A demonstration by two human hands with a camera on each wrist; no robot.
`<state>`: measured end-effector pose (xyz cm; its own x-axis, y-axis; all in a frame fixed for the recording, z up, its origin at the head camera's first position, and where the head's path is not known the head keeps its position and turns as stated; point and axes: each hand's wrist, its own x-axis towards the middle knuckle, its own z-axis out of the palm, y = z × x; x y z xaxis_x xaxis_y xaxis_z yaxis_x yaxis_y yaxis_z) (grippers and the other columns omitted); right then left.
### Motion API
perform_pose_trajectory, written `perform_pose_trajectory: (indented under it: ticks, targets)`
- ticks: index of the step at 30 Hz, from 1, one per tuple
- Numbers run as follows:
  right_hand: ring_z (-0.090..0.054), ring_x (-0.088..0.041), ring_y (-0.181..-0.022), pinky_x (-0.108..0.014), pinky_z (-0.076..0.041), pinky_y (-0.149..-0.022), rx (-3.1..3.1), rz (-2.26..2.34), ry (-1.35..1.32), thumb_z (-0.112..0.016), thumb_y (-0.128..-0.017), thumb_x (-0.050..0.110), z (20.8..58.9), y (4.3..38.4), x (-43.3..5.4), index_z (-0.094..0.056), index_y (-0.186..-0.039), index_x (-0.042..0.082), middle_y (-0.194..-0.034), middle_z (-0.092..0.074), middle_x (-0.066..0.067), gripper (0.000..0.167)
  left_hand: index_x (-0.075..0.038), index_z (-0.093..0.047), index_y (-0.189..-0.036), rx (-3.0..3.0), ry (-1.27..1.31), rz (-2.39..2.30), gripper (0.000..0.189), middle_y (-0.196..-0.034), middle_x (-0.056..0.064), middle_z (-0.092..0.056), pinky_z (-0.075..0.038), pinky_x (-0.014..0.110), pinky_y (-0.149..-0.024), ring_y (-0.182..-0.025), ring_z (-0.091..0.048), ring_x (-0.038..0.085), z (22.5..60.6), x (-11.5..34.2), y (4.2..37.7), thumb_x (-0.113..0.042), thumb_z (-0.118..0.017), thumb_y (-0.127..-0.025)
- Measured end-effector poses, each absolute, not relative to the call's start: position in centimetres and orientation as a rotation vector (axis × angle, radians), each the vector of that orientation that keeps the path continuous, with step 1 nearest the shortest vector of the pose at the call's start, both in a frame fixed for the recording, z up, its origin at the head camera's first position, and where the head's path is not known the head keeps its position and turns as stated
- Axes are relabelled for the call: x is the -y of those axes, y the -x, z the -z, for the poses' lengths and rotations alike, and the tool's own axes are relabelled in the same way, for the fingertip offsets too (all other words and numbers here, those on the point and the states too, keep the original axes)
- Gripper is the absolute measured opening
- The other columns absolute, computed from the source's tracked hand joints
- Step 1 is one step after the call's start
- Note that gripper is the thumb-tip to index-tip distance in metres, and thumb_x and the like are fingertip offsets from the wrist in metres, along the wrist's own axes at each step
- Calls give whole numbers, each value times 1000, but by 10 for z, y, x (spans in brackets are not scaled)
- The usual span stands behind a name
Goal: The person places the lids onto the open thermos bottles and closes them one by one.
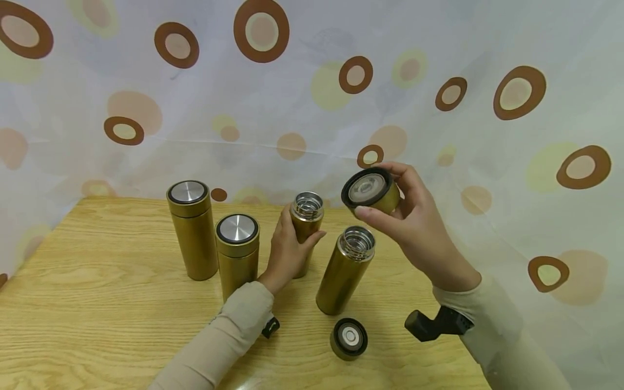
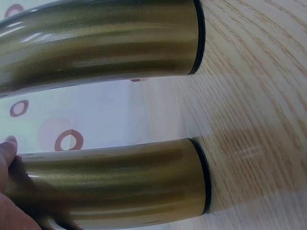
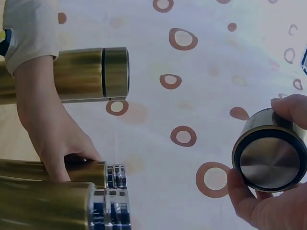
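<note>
Right hand (image 1: 420,227), right of centre, pinches the cap (image 1: 368,188); a loose hold could drop it onto the near bottle (image 1: 343,277), lower centre-right. Left hand (image 1: 286,249) grips the far bottle (image 1: 307,225), mid-frame; a sideways pull could topple it.

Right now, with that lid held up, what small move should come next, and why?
I'd probably turn the lid underside down, above the bottle in the left hand. The right hand holds the lid tilted, its inner side facing the head camera, while that gripped bottle is uncapped.
</note>
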<state>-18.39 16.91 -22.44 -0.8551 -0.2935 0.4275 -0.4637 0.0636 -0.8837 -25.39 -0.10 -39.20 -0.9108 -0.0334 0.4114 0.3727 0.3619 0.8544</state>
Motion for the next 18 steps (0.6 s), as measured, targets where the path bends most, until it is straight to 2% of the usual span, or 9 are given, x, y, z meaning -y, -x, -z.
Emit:
perform_pose_trajectory:
  ticks: [10,18]
  targets:
    - [-55,-26,-102,-22,-52,-78,2357,-1787,-683,-65,-90,11,209,208,-155,-42,-134,11,-118,-47,-10,50,-5,-27,-144,2250,315,1554,84,-131,17,-48,-43,49,-100,-121,-51,33,393,-1,255,-33,-77,-82]
    - [-56,-22,-103,-25,-49,-83,2500,-1711,-547,-69,-88,25,208,224,-143,-33,-136,10,-117,-56,-11,62,-4,-27,-143,2235,331,1545,83,-130,18,-49,-43,48,-101,-121,-51,33,394,-1,255,-30,-77,-82]
